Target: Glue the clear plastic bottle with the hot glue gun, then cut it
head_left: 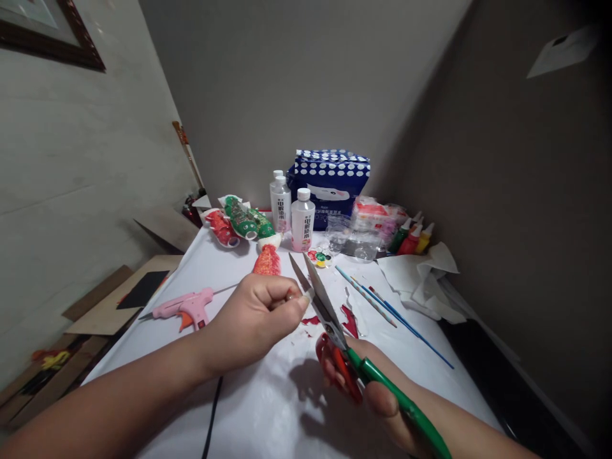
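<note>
My left hand point(261, 319) is closed in a pinch, thumb against the curled fingers. A tiny pale piece seems to show at the thumb tip, too small to name. My right hand point(385, 370) grips scissors point(325, 306) with green and red handles. Their blades are slightly parted, point away from me and lie just right of my left thumb. Beneath the hands, dark red scraps point(350, 322) lie on the white table cover point(258, 408). Behind my left hand is a painted orange-red piece with a white end point(268, 260), partly hidden by the fist.
A pink glue gun point(184, 307) lies at left. Painted fish-like shapes point(241, 220), bottles point(303, 223) and a blue bag point(332, 191) stand at the back. Paintbrushes point(401, 319), a paint palette point(320, 257), paint bottles point(411, 239) and crumpled white paper point(421, 280) are at right.
</note>
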Tool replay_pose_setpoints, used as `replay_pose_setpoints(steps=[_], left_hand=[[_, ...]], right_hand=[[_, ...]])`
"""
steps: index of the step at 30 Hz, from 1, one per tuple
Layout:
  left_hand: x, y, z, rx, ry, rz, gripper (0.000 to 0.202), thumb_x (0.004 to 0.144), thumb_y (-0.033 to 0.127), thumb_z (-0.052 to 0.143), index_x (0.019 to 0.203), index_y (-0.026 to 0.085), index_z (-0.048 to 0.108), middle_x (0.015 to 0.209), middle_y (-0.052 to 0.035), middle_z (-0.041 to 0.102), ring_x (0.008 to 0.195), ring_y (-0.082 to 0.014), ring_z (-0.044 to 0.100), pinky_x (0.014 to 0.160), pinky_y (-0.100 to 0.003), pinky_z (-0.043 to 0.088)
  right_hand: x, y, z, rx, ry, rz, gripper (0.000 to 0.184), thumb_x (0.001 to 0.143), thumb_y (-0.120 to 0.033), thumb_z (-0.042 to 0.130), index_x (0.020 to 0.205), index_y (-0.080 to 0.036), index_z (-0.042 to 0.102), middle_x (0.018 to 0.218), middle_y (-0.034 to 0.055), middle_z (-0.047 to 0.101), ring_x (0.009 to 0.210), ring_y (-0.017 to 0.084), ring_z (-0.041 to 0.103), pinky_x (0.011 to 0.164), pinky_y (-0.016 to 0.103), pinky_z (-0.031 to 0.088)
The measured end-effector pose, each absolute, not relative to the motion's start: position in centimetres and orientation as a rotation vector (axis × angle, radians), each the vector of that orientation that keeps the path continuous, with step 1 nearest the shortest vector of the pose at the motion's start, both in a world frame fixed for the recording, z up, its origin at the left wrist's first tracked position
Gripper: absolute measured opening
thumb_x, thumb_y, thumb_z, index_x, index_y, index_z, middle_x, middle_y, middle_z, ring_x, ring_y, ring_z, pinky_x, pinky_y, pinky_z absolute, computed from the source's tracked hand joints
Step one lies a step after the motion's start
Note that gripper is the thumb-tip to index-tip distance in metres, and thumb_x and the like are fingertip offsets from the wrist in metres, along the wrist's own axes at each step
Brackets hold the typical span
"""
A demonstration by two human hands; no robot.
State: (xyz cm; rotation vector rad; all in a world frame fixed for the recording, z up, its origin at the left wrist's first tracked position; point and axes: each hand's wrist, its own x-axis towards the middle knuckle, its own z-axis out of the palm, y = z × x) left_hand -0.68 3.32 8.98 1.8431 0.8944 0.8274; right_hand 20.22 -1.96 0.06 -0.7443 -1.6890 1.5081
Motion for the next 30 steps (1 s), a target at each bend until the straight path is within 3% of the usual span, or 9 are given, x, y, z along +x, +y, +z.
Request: replay_pose_setpoints(steps=[4,9,14,19,25,30], left_hand=[[-0.9,3.5,9.3,1.877,0.884,0.826,0.035,0.085,0.026,0.051,0.052,0.019,0.040,0.050,0.0063,0.036,0.047,-0.0074,0.031,0.044,-0.022,0.025],[-0.7,3.7,8.9,1.691,0.905,0.823,0.033,0.085,0.035,0.055,0.059,0.020,0.043,0.050,0.0073,0.037,0.045,-0.0072,0.031,0.043,-0.021,0.024],[-0.2,3.3,8.7,1.716,0.954,0.817,0.030,0.088,0.042,0.055,0.072,0.017,0.060,0.052,0.0073,0.036,0.045,-0.0076,0.031,0.043,-0.022,0.022],[-0.4,3.2,8.8,1.668,0.962,0.909,0.033,0.087,0.044,0.058,0.081,0.014,0.070,0.048,0.0078,0.032,0.045,-0.0078,0.026,0.043,-0.023,0.019],[-0.5,3.2,8.8,1.663,0.951,1.009,0.031,0.088,0.039,0.059,0.068,0.015,0.061,0.050,0.0070,0.034,0.048,-0.0076,0.025,0.045,-0.023,0.020],[-0.2,2.9,9.1,1.639,1.005,1.006,0.029,0.087,0.040,0.059,0.070,0.016,0.058,0.052,0.0072,0.035,0.048,-0.0076,0.027,0.043,-0.021,0.021]], right_hand=[[20.6,-1.6,0.0,-0.779,-1.737,1.540,0.083,0.062,-0.097,0.037,0.084,-0.018,0.051,0.073,-0.0005,0.045,0.061,0.013,0.037,0.052,0.024,0.034],[20.5,-1.9,-0.1,-0.774,-1.683,1.477,0.081,0.067,-0.095,0.032,0.084,-0.019,0.053,0.073,0.0001,0.048,0.063,0.014,0.038,0.055,0.026,0.033],[19.9,-2.3,-0.1,-0.808,-1.668,1.396,0.089,0.067,-0.096,0.021,0.087,-0.018,0.059,0.065,-0.0006,0.047,0.056,0.016,0.039,0.052,0.029,0.032],[19.7,-1.9,0.6,-0.832,-1.667,1.337,0.082,0.068,-0.095,0.028,0.081,-0.018,0.055,0.073,0.0025,0.051,0.062,0.016,0.042,0.055,0.028,0.036],[20.1,-2.0,-0.1,-0.784,-1.659,1.420,0.080,0.071,-0.093,0.031,0.083,-0.018,0.056,0.071,0.0001,0.050,0.061,0.015,0.041,0.054,0.027,0.034],[20.1,-2.6,-0.5,-0.813,-1.719,1.371,0.087,0.074,-0.092,0.021,0.089,-0.017,0.061,0.075,0.0023,0.052,0.064,0.016,0.045,0.057,0.028,0.036]])
